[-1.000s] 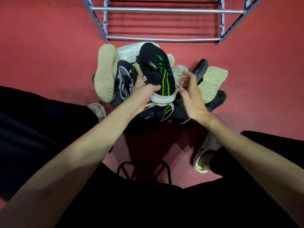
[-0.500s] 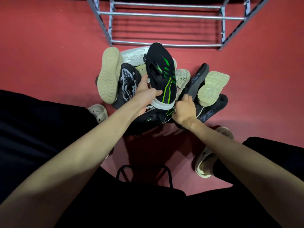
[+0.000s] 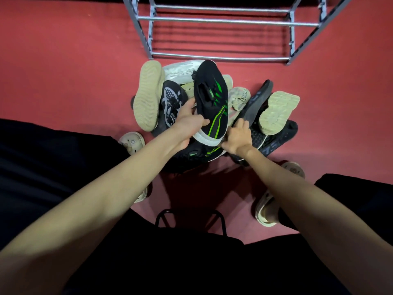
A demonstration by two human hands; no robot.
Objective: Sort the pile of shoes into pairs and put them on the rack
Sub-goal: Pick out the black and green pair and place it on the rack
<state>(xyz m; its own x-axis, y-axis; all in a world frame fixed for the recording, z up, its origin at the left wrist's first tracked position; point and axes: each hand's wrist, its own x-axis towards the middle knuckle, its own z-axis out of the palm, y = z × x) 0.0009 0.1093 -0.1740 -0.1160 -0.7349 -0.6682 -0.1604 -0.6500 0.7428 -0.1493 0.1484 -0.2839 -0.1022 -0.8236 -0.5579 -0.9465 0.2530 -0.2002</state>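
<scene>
Holding: the left hand (image 3: 188,126) clamps the toe end of a black sneaker with green stripes (image 3: 210,103), thumb across the top, fingers curled under the white sole edge.
Right hand (image 3: 237,138): fingers bent down onto the pile just right of that grip, closed on the matching black-and-green sneaker (image 3: 204,153) that lies directly below the held shoe; how firm the hold is I cannot tell.
Held shoe: raised above the heap, heel pointing away from the grip toward the rack.
Left of the grip: a black sneaker with a grey pattern (image 3: 170,105), and beyond it a beige sole (image 3: 148,96) turned upward.
Beyond the held shoe: a white sneaker (image 3: 180,70) partly hidden under its heel.
Right of the grip: a beige knit sneaker (image 3: 239,97), a black slide (image 3: 256,101) tilted on edge, another beige sole (image 3: 276,111), and a dark mesh sneaker (image 3: 274,139) under them.
Rack (image 3: 219,24): grey metal bars, well beyond the pile, on the red floor (image 3: 63,71).
Near the person: beige clogs on both feet, left (image 3: 131,142) and right (image 3: 265,211).
</scene>
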